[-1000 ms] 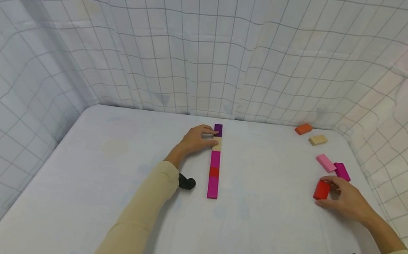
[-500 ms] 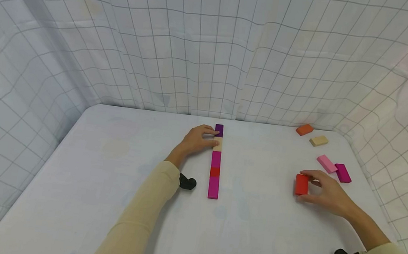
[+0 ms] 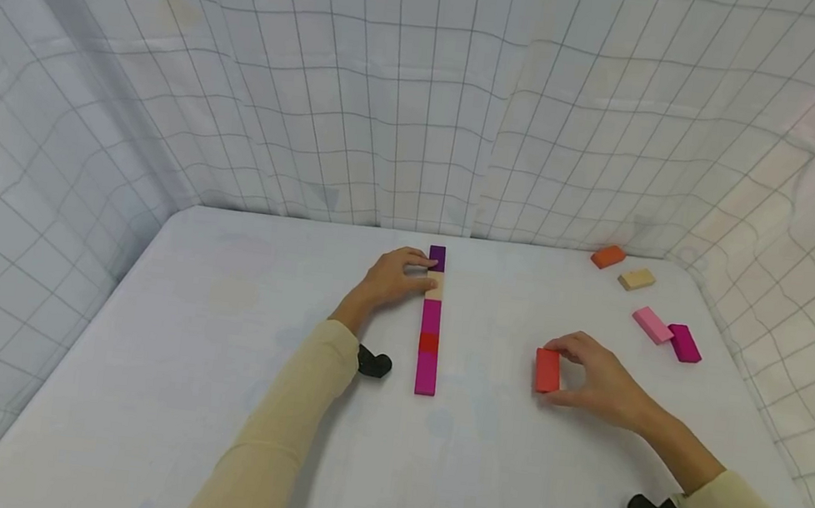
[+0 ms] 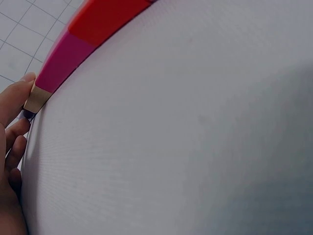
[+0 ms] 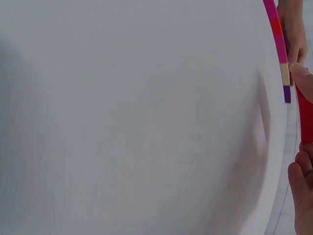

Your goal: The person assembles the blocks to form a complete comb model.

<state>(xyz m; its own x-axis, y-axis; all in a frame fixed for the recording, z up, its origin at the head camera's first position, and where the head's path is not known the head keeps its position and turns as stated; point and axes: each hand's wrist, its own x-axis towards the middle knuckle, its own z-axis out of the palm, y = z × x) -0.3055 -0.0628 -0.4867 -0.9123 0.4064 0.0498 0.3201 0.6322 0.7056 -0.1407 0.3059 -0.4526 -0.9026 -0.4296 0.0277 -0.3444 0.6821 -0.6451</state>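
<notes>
Red rectangular block is pinched in R hand, apart from & right of straight multicoloured block row. Long side runs near-to-far, approx. same as row. Moved left vs. 1/2 sec ago. L hand is loose, fingers touching row's far part.

R hand at 4 o'clock grips red blk at 3 o'clock, w/ blk row (magenta, red, magenta, beige, purple) & L hand beside it at 2 o'clock, wht surface filling ctr.
</notes>
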